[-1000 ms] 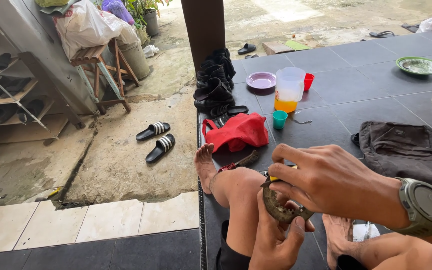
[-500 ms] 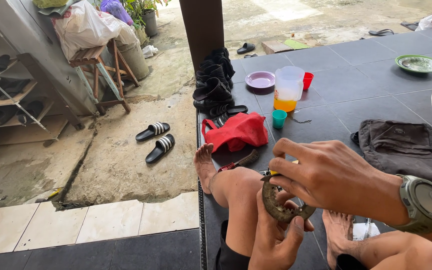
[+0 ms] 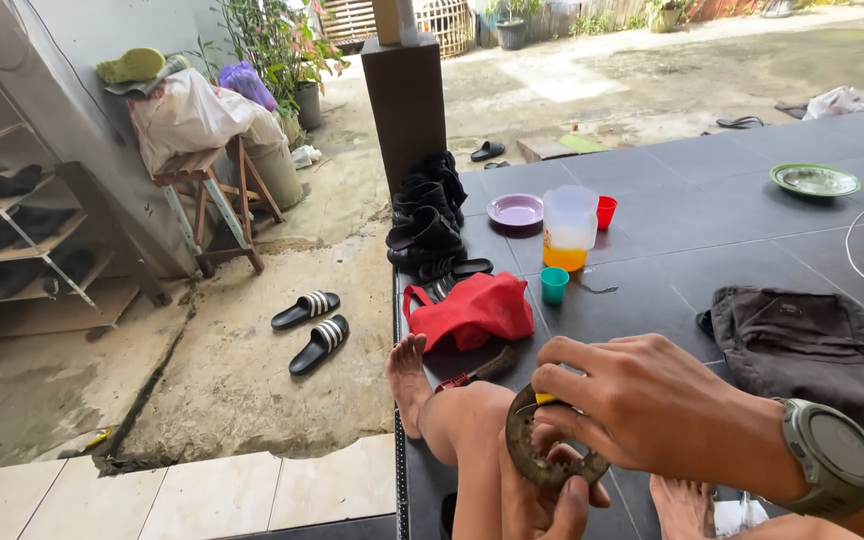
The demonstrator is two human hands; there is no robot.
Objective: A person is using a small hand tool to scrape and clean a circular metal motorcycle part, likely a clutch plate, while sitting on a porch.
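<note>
Little has changed over the last second: both hands stay on the rusty curved metal part, a crescent-shaped shoe of worn grey-brown steel (image 3: 552,462), held over the bent knee at about 6 o'clock in the view. The left hand (image 3: 542,505) still cups it from beneath, fingers curled around its lower edge. The right hand (image 3: 652,410), wearing a grey round wristwatch (image 3: 837,457), keeps pinching the top rim, where a small yellow bit (image 3: 546,399) shows beneath the fingertips. Its grip has only shifted slightly. At 12 o'clock from the hands lie a red cloth bag (image 3: 477,308) and a small teal cup (image 3: 554,285) on the dark tiled floor (image 3: 672,230).
</note>
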